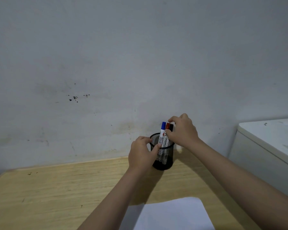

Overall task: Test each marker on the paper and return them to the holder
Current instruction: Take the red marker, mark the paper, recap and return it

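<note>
A black mesh holder (166, 161) stands at the far edge of the wooden table (56, 188). Three markers stand upright in it: one with a blue cap (163, 126), one with a red cap (168, 126) and one with a black cap (171, 127). My left hand (142, 153) grips the holder's left side, thumb on the rim. My right hand (183, 130) reaches in from the right, its fingers pinched around the red and black markers; which one it holds I cannot tell. A white sheet of paper (171, 214) lies near me on the table.
A stained grey wall (123, 63) rises right behind the holder. A white cabinet or appliance (264, 146) stands to the right of the table. My forearms cross over the paper's top edge.
</note>
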`<state>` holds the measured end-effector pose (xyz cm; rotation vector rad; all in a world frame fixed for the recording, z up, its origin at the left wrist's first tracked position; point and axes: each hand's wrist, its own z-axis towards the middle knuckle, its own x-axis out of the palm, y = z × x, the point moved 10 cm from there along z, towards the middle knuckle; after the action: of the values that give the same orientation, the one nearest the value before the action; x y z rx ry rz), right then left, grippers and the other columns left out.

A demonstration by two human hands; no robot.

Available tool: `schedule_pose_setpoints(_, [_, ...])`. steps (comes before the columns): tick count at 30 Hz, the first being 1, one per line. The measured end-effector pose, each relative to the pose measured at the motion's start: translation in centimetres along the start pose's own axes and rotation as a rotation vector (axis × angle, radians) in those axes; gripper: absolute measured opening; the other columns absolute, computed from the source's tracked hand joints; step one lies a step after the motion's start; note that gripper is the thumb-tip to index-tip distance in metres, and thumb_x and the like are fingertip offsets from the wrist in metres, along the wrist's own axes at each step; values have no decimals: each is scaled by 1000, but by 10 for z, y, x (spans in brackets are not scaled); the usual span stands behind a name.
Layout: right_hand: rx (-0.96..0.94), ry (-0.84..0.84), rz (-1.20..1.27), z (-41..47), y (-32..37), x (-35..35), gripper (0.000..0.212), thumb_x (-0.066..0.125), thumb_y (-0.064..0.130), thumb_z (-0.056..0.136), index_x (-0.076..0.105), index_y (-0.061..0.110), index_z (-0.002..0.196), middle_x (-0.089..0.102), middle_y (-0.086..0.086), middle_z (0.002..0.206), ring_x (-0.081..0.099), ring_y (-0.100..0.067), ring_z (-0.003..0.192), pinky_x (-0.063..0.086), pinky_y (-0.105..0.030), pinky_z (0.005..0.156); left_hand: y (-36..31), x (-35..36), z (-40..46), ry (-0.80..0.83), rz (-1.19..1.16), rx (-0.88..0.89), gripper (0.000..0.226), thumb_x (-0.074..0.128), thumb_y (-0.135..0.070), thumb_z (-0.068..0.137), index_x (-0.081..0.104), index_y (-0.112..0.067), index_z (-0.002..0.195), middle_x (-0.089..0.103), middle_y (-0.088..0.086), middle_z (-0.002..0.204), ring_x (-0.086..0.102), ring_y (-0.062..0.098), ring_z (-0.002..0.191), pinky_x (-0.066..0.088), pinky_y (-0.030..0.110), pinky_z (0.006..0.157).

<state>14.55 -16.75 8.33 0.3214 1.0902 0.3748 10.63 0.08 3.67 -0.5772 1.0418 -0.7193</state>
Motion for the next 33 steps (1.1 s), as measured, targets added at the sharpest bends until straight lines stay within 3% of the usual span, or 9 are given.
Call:
schedule_pose_setpoints(7, [-125,-197,-138,-10,27,-23,23,64,36,78,69,14,80,61,-5,88,52,-28,92,31,-33,72,-6,-1,-3,31,42,-11,38,66,-42,79,67,-13,105,64,0,113,56,21,110,51,38,84])
schedule_pose_setpoints(9, [-131,-179,-123,-14,32,-25,20,63,34,77,70,15,75,67,-1,80,53,-26,90,32,-33,73,-12,-1,-8,65,52,-9,37,64,-39,81,65,-11,105,64,4,114,54,23,112,49,36,87])
schedule_pose_setpoints(14, [-125,-224,149,-27,39,-56,10,64,21,78,71,15,84,69,-2,76,58,-20,77,46,-37,79,-27,-11,-30,104,-81,-3,37,63,-34,83,60,-13,114,61,6,116,54,22,111,45,33,90])
schedule_pose_setpoints(16, [-140,-309,262,-39,42,-80,11,64,16,81,72,12,87,66,-9,78,56,-16,69,49,-33,73,-33,-25,-38,75,-223,-29,31,64,-32,83,61,-16,109,63,0,110,60,17,99,49,30,83])
schedule_pose_setpoints(20, [-117,-447,515,-80,37,-117,8,68,11,79,69,16,73,65,-11,79,66,-16,67,54,-26,70,-52,-53,-60,36,-482,-33,6,62,-24,86,60,-28,90,65,-15,90,61,2,78,46,9,65])
schedule_pose_setpoints(23, [-64,-395,711,-114,38,-119,15,71,8,76,68,21,69,68,-10,82,72,-24,72,57,-31,69,-67,-68,-78,14,-630,-15,13,60,-20,87,62,-33,86,70,-8,89,68,10,85,50,14,72])
schedule_pose_setpoints(27, [-3,-264,986,-155,53,-111,13,73,0,75,66,10,70,75,-4,73,73,-12,65,52,-14,59,-76,-85,-95,-16,-775,-56,12,59,-18,89,67,-27,90,74,4,89,71,19,88,50,22,69])
schedule_pose_setpoints(30, [-38,-220,1024,-179,66,-106,15,76,-1,72,68,11,69,72,-4,74,72,-16,65,55,-20,63,-75,-102,-107,-69,-849,-93,9,62,-17,87,69,-18,93,73,4,89,71,15,86,50,18,65])
schedule_pose_setpoints(33, [-112,-200,1000,-194,82,-106,21,78,-4,69,71,15,65,68,-4,73,68,-18,64,57,-27,66,-74,-119,-118,-108,-881,-100,16,71,-13,79,69,-10,95,72,-1,87,68,-1,72,50,16,61])
